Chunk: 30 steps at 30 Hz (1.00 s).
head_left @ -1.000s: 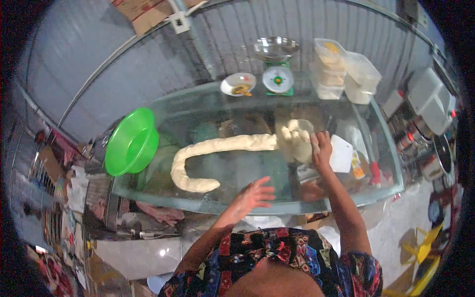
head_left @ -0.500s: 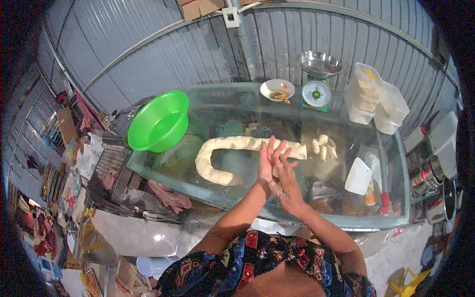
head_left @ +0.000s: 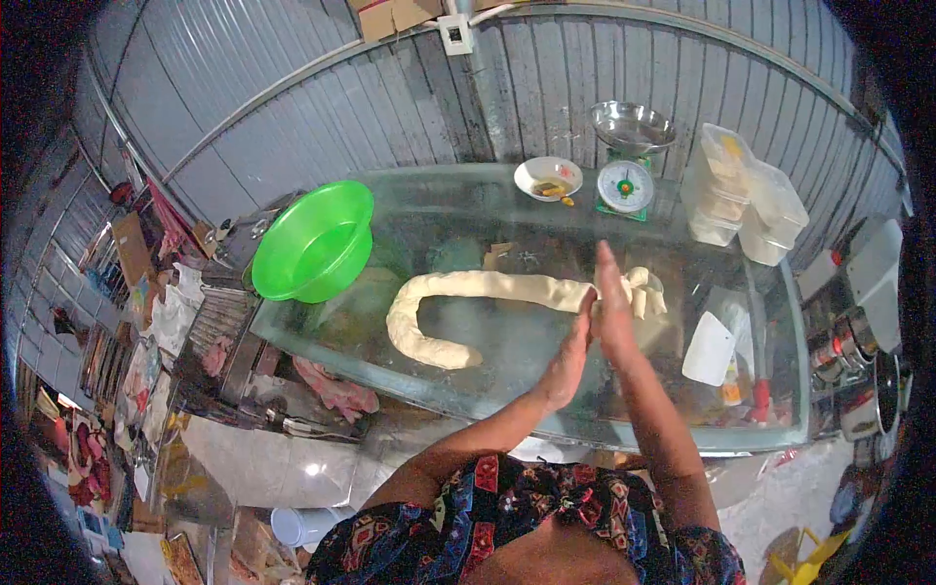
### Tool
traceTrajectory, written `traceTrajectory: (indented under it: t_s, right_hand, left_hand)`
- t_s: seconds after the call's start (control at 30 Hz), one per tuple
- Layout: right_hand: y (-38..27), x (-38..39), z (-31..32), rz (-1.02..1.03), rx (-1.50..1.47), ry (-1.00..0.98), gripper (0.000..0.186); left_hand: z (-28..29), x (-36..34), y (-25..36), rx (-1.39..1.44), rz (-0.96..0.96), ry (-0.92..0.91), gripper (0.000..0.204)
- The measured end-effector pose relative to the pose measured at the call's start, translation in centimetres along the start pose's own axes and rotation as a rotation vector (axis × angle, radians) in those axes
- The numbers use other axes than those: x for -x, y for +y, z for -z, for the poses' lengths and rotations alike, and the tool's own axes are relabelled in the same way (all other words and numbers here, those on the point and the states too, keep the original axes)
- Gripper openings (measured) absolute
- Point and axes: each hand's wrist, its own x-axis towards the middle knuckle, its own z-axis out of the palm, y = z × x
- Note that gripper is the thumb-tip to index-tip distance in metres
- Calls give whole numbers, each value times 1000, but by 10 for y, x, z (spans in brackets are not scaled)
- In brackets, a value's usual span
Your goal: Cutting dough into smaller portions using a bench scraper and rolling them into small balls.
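A long pale rope of dough point(head_left: 487, 285) lies on the glass table in a hook shape, its curve to the left. At its right end my left hand point(head_left: 571, 359) is held edge-up with fingers stretched out. My right hand point(head_left: 613, 317) stands beside it, palm facing the left, fingers straight and pointing away from me. The palms nearly meet; whether anything lies between them is hidden. Just past my right hand sit several small dough pieces point(head_left: 649, 294), partly covered by it.
On the glass table point(head_left: 468, 219) are a green basin point(head_left: 292, 268) at left, a bowl point(head_left: 531, 180) and a dial scale point(head_left: 624, 185) at the back. Plastic containers point(head_left: 770, 210) stand back right. A white scraper point(head_left: 709, 348) lies at right.
Both hands have moved right, from over the dough rope to its right end. Their crossed, spread fingers are now straight, palms side by side. The rope's right part lies slightly lower.
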Motion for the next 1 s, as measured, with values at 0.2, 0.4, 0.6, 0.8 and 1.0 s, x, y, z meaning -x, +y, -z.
traceTrajectory:
  t_s: [0.2,0.4,0.6,0.8,1.0]
  right_hand:
    - [-91,53,-40,126,3,-61,74]
    - [-81,41,-34,113,68,-102,78]
    - [-5,-23,19,122,159,63,71]
    - [-28,-3,8,-145,-143,81,64]
    - [-98,49,-22,153,-61,0,77]
  left_hand:
    - [46,-46,39,55,-111,217,81]
    - [51,-56,39,35,-82,203,90]
    - [-13,-18,4,65,-11,-148,103]
    - [0,-23,2,-92,-30,-146,99]
    - [44,-76,46,80,-92,92,95]
